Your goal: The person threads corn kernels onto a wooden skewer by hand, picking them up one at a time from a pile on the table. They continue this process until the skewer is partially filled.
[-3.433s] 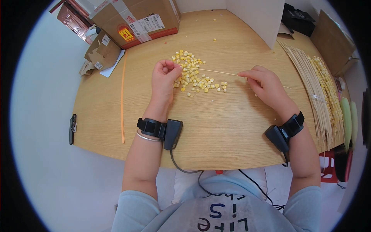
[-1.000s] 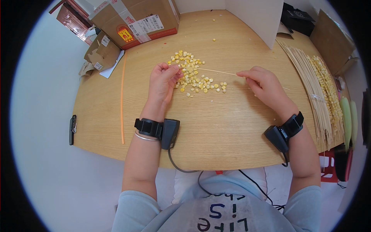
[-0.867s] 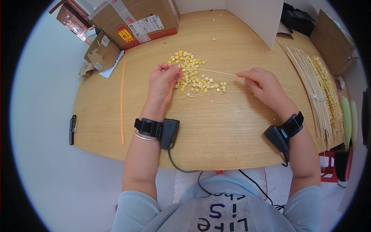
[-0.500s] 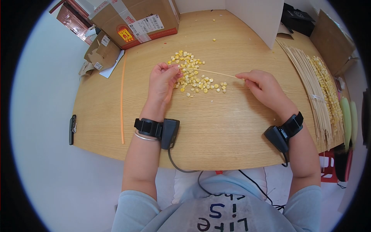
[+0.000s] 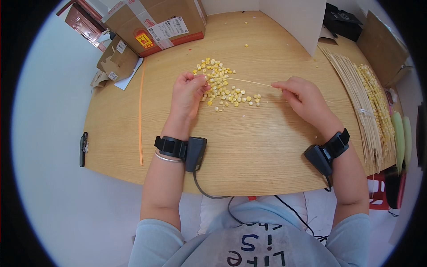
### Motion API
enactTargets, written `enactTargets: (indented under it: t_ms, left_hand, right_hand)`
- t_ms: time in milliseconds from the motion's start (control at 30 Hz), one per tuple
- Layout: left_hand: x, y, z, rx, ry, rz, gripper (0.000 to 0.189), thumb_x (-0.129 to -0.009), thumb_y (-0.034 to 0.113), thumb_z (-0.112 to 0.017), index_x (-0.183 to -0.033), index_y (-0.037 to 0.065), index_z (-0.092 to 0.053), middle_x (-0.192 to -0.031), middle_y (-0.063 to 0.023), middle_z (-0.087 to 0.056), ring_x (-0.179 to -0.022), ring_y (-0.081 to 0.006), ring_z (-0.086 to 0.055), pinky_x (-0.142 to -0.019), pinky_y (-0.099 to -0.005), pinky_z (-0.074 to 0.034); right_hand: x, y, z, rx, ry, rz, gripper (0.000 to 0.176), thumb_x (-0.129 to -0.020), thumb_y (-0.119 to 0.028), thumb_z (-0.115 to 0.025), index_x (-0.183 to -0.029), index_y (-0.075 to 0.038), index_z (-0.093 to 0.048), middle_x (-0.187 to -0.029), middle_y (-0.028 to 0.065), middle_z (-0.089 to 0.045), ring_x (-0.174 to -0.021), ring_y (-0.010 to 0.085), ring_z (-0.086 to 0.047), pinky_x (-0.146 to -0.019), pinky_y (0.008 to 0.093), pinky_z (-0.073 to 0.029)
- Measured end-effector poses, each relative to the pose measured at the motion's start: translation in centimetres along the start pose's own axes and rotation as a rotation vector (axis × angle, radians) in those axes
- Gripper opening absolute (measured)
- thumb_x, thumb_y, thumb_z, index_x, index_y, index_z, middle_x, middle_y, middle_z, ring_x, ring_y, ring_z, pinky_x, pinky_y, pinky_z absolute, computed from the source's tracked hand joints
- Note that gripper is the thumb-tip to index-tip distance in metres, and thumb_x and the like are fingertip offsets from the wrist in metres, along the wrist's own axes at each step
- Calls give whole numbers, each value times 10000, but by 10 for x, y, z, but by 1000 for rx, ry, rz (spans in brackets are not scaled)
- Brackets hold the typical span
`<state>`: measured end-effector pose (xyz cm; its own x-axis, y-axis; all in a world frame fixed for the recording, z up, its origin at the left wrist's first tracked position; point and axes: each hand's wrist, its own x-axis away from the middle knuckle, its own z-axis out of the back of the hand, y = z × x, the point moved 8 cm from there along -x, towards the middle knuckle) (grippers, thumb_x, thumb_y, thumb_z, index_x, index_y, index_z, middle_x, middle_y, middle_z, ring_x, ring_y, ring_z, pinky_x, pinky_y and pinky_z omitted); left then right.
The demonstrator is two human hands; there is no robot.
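Observation:
A thin bamboo skewer spans the gap between my two hands, nearly level and tilted slightly down to the right. My left hand pinches around its left end with thumb and fingers; a small pale bit shows at the fingertips, too small to name surely. My right hand grips the other end between thumb and forefinger, the remaining fingers curled in. Below the skewer and beside my left hand lies a loose pile of yellow corn kernels, partly hidden by that hand.
On the right lie a bundle of bamboo skewers, skewers threaded with corn kernels and green corn husks. A large cardboard box and a small open carton stand at the back left. An orange strip runs along the table.
The right end of the skewer and my right fingertips have risen very slightly. My left hand keeps almost the same place, and the kernel pile looks unchanged.

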<state>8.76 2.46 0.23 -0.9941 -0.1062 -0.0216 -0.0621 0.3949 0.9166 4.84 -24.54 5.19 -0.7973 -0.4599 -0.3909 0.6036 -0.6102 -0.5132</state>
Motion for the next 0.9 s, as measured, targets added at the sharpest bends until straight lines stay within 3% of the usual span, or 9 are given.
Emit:
enactTargets:
  t_ms: [200, 900]
  left_hand:
    - [-1, -2, 3, 21, -2, 28, 215, -816, -7, -629, -886, 108, -461, -821, -58, -588, -768, -158, -578, -748, -310, -503]
    - [2, 2, -3, -135, -64, -14, 233, -803, -12, -634, -891, 103, -450, -908, -84, -594, -790, -171, -579, -737, -313, -494]
  right_hand:
    - [1, 1, 0, 8, 20, 24, 229, -840, -46, -537, -1026, -88, -665, -809, 111, -616, -759, 274, -579, -682, 359, -470]
    - [1, 4, 5, 98, 71, 26, 260, -801, -21, -601, -1027, -120, -682, -793, 76, -575, -762, 244, -567, -680, 342, -471]
